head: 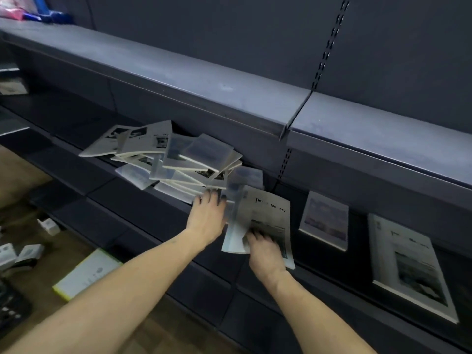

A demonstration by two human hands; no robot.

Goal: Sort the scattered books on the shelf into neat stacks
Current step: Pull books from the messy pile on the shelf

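Note:
A messy pile of grey books lies fanned out on the dark middle shelf. My left hand rests at the pile's near right edge, fingers on the lowest books. My right hand presses on a grey book with a printed title, which lies on a blurred bluish book. To the right, a small stack with a bluish cover and a larger stack with a grey cover lie flat on the same shelf.
An upper shelf overhangs the books. Lower shelves step out toward me. On the wooden floor at the left lie a white and yellow box, small white boxes and a dark basket.

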